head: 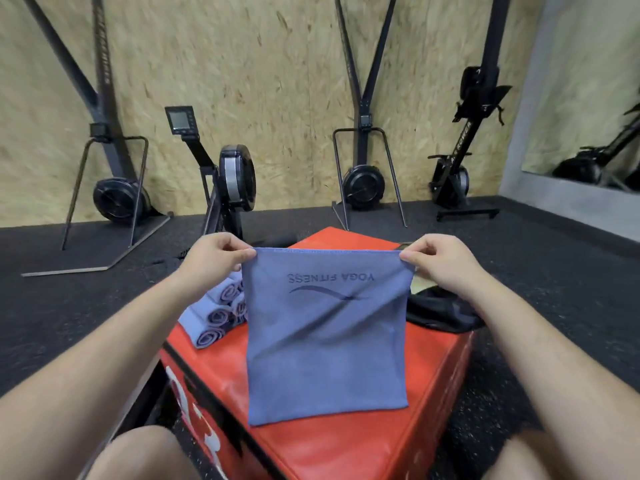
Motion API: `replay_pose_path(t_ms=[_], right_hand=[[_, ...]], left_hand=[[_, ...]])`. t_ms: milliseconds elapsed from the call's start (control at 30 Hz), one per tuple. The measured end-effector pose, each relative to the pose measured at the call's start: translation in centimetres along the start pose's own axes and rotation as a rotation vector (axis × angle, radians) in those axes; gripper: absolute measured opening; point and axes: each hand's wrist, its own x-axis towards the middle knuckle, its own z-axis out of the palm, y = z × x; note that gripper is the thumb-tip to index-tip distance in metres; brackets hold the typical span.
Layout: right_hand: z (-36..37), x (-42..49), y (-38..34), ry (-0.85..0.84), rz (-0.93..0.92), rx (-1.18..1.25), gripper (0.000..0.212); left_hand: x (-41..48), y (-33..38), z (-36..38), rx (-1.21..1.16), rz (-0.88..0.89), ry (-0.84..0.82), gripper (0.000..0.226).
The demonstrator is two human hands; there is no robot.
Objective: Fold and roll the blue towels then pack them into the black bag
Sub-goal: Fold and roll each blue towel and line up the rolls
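Knees flanking red box, L hand & R hand are pinching blue towel top corners, hem resting on box btwn rolled towels & black bag; keep top edge taut, level.

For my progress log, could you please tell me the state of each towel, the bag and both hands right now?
Held towel: unrolled, hanging flat, lower edge on the red box.
Left hand: pinches its top left corner.
Right hand: pinches its top right corner.
Rolled towels: rolled, piled on the box's left side.
Black bag: slack on the box; open or closed unclear.
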Motion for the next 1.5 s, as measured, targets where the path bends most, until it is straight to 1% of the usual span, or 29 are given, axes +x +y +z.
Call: replay_pose_path(t_ms=[67, 167, 200, 267, 367, 433, 500, 567, 633, 733, 833, 933, 1000, 1100, 1200, 1300, 1400, 1500], right_hand=[[-2.3, -0.5, -2.6, -0.019, -0.045, 0.003, 0.009], [-6.4, -2.0, -6.7, -0.119, -0.088, 0.17, 0.007], [-7.6, -2.5, -7.9, -0.157, -0.105, 0.183, 0.008], [-9.3, -2.9, -9.5, -0.219, -0.137, 0.17, 0.009], [-10.6, -2.4, -10.4, -0.276, -0.124, 0.207, 0.013], [-10.6, -1.7, -10.6, -0.244, -0.105, 0.113, 0.013], [-10.0, -0.6, -10.6, -0.174, -0.115, -0.107, 0.006], [-8.8, 0.7, -10.4, -0.125, -0.121, -0.31, 0.007], [-7.4, 2.0, -10.1, -0.11, -0.098, -0.38, 0.01], [-5.2, 3.7, -9.5, -0.096, -0.026, -0.365, 0.011], [-3.3, 5.3, -8.4, -0.072, 0.029, -0.293, 0.009], [-2.0, 6.4, -7.8, 0.028, -0.012, -0.237, 0.012], [-1.5, 6.5, -7.1, 0.098, -0.032, -0.152, 0.014], [-0.7, 5.8, -5.5, 0.134, -0.049, -0.093, 0.013], [0.4, 4.0, -3.0, 0.09, -0.044, -0.124, 0.011], [1.9, 1.2, 0.5, 0.009, -0.006, -0.184, 0.012], [3.8, -3.1, 4.3, -0.115, 0.02, -0.214, 0.012], [4.8, -7.4, 7.1, -0.282, 0.063, -0.195, 0.012]], left_hand=[[-0.7, 2.2, -1.8, -0.083, 0.018, 0.005, 0.01], [-2.1, 5.5, -4.5, -0.265, 0.022, 0.012, 0.009], [-2.7, 6.5, -5.3, -0.293, 0.041, 0.011, 0.009], [-3.6, 8.0, -6.6, -0.293, 0.111, 0.019, 0.008], [-4.0, 9.0, -7.6, -0.242, 0.17, 0.03, 0.007], [-3.5, 9.1, -7.5, -0.177, 0.191, 0.034, 0.007], [-2.5, 8.8, -6.9, 0.03, 0.249, 0.068, 0.007], [-1.4, 8.4, -5.8, 0.248, 0.297, 0.079, 0.006], [0.4, 7.5, -4.3, 0.346, 0.273, 0.066, 0.007], [3.3, 5.9, -2.4, 0.362, 0.172, 0.066, 0.011], [5.4, 4.9, -0.8, 0.241, 0.088, 0.077, 0.012], [6.7, 4.3, -0.1, 0.218, 0.112, 0.101, 0.013], [7.0, 4.1, 0.1, 0.208, 0.143, 0.109, 0.013], [6.4, 3.1, 0.6, 0.18, 0.168, 0.093, 0.01], [4.9, 0.9, 1.4, 0.166, 0.141, 0.012, 0.009], [2.6, -2.6, 2.6, 0.185, 0.067, -0.062, 0.013], [-1.3, -6.5, 4.6, 0.202, -0.024, -0.154, 0.01], [-5.4, -9.9, 5.8, 0.232, -0.095, -0.27, 0.01]])
